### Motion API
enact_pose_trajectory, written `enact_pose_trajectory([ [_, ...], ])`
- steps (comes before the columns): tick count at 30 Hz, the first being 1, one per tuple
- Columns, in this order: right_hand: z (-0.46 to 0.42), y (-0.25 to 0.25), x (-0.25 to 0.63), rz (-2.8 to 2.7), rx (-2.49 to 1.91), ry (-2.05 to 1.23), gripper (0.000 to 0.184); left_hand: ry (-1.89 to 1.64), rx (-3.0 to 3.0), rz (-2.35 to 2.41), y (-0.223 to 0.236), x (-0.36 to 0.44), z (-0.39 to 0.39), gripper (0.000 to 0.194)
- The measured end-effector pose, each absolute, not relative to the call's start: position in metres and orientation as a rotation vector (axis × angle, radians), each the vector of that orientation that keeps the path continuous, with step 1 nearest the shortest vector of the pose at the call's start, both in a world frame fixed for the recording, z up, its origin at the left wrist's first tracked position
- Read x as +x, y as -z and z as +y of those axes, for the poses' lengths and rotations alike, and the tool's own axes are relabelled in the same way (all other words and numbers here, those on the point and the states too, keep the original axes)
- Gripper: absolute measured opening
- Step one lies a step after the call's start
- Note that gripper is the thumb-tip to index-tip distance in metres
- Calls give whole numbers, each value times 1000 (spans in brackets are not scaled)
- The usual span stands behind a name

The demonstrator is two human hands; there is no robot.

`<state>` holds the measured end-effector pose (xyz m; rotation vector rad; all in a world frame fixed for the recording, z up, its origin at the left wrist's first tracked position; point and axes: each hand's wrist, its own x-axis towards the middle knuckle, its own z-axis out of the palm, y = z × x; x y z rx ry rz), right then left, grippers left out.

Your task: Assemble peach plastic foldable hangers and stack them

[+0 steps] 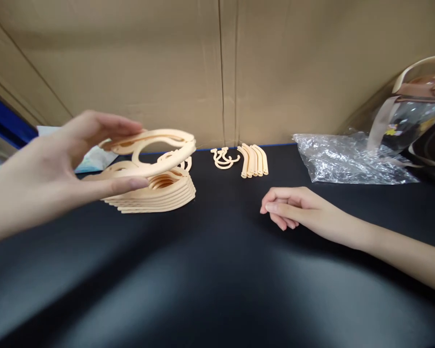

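Note:
My left hand (76, 157) grips a cream plastic hanger piece (163, 166) between thumb and fingers. The piece is curved, with an open loop in its middle, and is held just above a stack of like hanger pieces (166, 200). Whether it touches the stack's top I cannot tell. My right hand (290, 208) is at the table's right side, fingers loosely curled and thumb against the index finger, with nothing visible in it. Beyond it lie several cream curved arms (254, 160) in a row. Small cream hooks (224, 158) lie left of them.
A crinkled clear plastic bag (348, 159) lies at the back right, next to a clear bottle (409, 121) with a brown lid and strap. Behind the stack is a white and teal packet (96, 158). Cardboard (159, 63) walls off the back of the black table (217, 280).

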<state>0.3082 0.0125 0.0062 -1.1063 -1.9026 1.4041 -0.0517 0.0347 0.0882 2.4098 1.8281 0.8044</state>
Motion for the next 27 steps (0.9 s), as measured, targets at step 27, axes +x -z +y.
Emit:
enact_pose_trajectory([
  [27, 11, -9, 307, -1983, -1145, -1389, 30, -392, 2608, 1642, -77, -74, 53, 71],
])
